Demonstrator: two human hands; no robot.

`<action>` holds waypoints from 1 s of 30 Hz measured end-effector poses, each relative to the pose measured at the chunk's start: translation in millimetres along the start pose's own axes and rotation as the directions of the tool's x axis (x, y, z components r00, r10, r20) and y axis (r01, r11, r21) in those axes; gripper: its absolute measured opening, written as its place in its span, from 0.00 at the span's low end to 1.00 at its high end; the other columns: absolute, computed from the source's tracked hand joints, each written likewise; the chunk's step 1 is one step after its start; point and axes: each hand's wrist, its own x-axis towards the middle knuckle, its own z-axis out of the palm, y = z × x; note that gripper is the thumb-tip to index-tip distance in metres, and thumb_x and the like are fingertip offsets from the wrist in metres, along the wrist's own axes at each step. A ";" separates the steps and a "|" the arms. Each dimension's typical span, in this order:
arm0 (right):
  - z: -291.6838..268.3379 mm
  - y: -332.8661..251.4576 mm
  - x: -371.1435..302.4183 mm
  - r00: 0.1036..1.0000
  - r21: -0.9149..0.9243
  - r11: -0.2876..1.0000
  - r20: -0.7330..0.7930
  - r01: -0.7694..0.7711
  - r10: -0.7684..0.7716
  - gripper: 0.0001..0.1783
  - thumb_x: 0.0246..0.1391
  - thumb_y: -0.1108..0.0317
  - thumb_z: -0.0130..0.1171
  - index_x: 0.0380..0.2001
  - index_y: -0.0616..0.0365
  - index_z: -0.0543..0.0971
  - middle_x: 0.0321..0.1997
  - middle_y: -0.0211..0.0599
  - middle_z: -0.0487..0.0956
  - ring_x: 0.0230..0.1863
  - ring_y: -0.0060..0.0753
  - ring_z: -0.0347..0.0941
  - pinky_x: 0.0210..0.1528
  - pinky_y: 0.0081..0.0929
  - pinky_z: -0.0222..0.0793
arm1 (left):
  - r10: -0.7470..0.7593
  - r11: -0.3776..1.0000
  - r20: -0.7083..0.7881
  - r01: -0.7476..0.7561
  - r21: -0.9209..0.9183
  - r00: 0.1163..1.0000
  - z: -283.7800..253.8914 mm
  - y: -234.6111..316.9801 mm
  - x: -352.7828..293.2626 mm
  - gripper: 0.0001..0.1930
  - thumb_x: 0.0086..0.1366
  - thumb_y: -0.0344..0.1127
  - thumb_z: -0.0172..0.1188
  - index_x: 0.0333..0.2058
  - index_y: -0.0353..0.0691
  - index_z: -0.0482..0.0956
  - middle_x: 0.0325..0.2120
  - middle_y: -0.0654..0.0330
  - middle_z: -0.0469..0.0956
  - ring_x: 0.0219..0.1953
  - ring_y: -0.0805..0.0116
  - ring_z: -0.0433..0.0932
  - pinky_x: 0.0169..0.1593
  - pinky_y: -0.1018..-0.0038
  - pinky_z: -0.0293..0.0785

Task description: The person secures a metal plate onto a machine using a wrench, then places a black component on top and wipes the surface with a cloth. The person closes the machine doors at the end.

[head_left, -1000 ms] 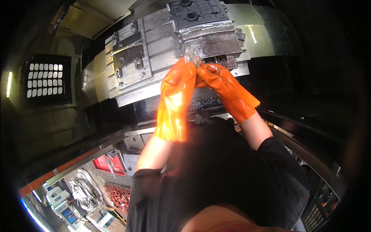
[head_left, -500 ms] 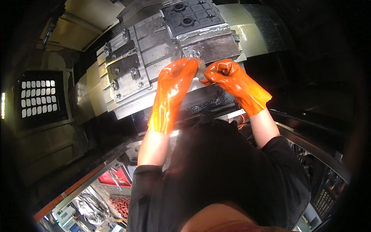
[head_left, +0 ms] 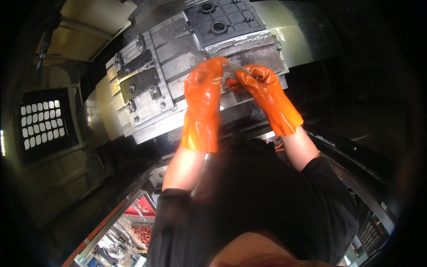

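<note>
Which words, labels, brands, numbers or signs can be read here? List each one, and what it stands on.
None can be read.
Keypad, lower right: key marks too small to read.
Machine, lower left edge: any lettering too small and blurred.
Black plate: no lettering that I can make out.
Gloves: none visible.
Shiny clump: none visible.

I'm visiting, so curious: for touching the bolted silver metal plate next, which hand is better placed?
Likely the orange-gloved left hand: it's nearer that bolted plate than the orange-gloved right hand, though both seem to hold crumpled see-through material.
</note>
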 end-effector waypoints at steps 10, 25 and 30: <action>-110.0 -77.8 79.9 0.988 -0.324 0.942 -0.088 0.089 -0.124 0.11 0.66 0.65 0.61 0.33 0.62 0.84 0.33 0.39 0.86 0.35 0.29 0.82 0.44 0.27 0.77 | -0.008 0.882 0.213 -0.094 0.461 0.977 20.4 6.5 114.9 0.12 0.74 0.37 0.58 0.45 0.36 0.84 0.39 0.60 0.85 0.39 0.68 0.83 0.49 0.71 0.78; -247.5 -85.4 199.0 0.976 -0.453 0.880 0.083 -0.143 0.201 0.12 0.60 0.59 0.65 0.28 0.55 0.81 0.29 0.31 0.85 0.29 0.19 0.79 0.28 0.17 0.63 | -0.389 -0.214 0.856 -0.937 0.276 0.341 142.4 -51.9 313.8 0.11 0.55 0.26 0.58 0.39 0.38 0.81 0.37 0.44 0.82 0.44 0.42 0.82 0.48 0.56 0.78; -259.4 -69.6 215.0 0.959 -0.418 0.882 0.072 -0.219 0.272 0.12 0.60 0.58 0.65 0.31 0.56 0.82 0.30 0.30 0.85 0.33 0.20 0.82 0.27 0.17 0.63 | -0.393 -0.346 0.878 -0.929 0.133 0.273 137.1 -44.2 306.7 0.10 0.59 0.27 0.57 0.39 0.38 0.82 0.35 0.47 0.83 0.43 0.47 0.84 0.47 0.59 0.80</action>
